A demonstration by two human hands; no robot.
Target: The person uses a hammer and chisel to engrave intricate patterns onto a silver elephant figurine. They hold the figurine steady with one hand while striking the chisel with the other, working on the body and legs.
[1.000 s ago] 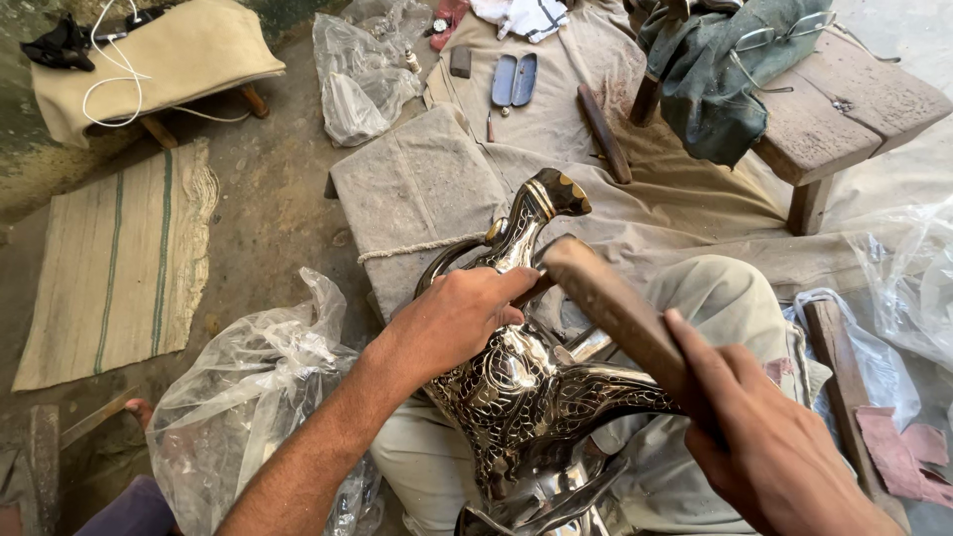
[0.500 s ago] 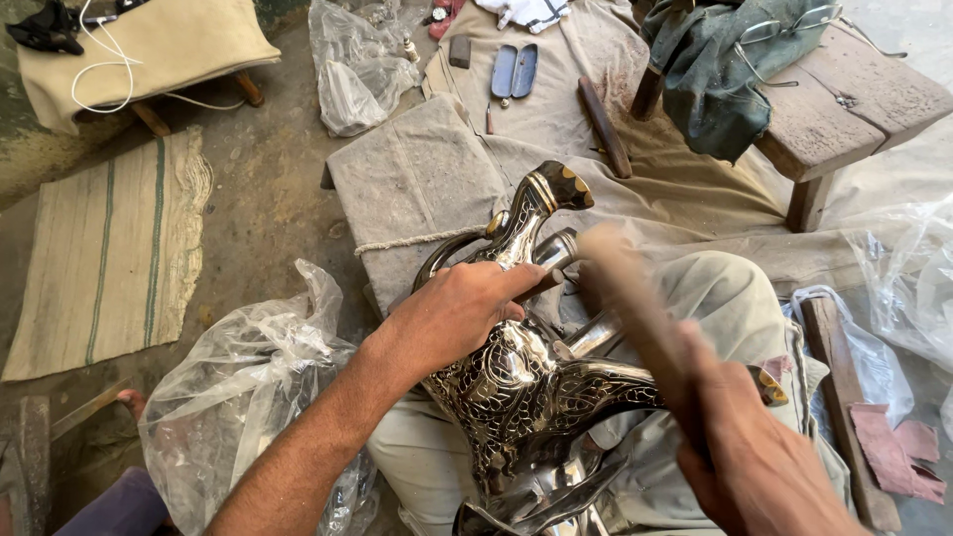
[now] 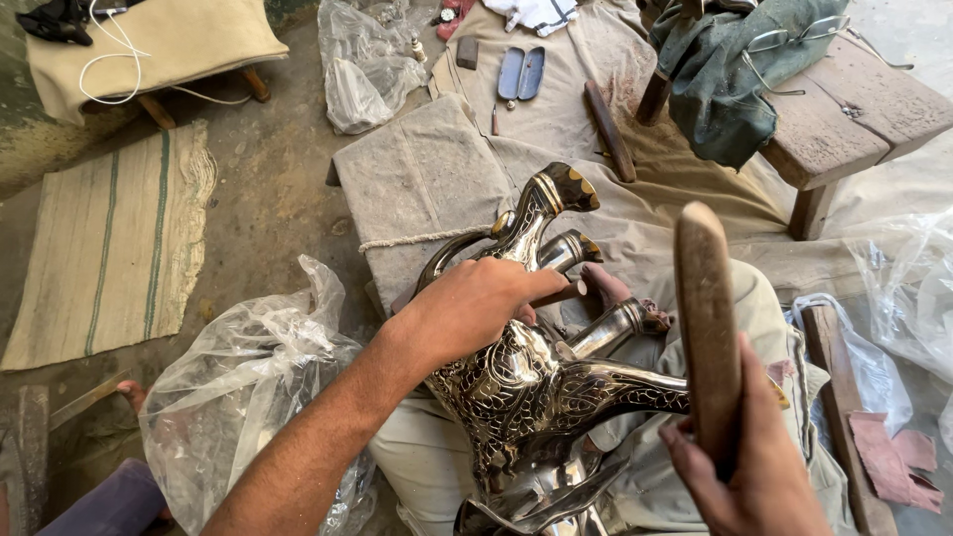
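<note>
Engraved metal pot (image 3: 526, 387) worked in the lap, at the lower centre of the frame.

The left hand (image 3: 475, 310) presses on the pot's neck, fingers curled and pinching a thin metal punch (image 3: 562, 294) against it. The right hand (image 3: 747, 476), at the lower right, is closed around a wooden mallet (image 3: 707, 320) held upright, apart from the pot. A clear plastic bag (image 3: 238, 397) lies at the lower left, a wooden bench (image 3: 864, 109) at the upper right.

1. Raised wooden mallet (image 3: 707, 333) has open air above the engraved metal vessel (image 3: 526, 372).
2. Left hand (image 3: 475, 308) covers the vessel's neck.
3. Plastic bag (image 3: 238, 397) crowds the left side; bench (image 3: 854, 109) blocks upper right.
</note>
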